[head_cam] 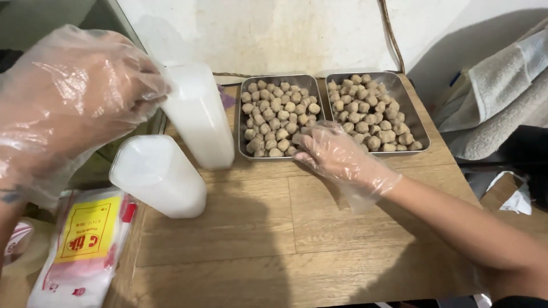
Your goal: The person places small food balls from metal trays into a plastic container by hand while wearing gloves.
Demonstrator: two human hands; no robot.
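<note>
Right hand [337, 154], in a clear plastic glove, pinches small brown balls [278, 117] at the front edge of the left steel tray [244, 149], at the table's far edge; gloved left hand [68, 102] grips a tall stack of translucent white cups [198, 117]; best lift few, gently.

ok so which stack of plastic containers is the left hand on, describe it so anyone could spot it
Start at the wooden table with two metal trays of brown balls along its far edge. Left of the left tray stand two stacks of translucent white containers. The left hand, in a clear plastic glove, grips the top of the far stack, the taller one right beside the tray; the near stack stands untouched.
</note>
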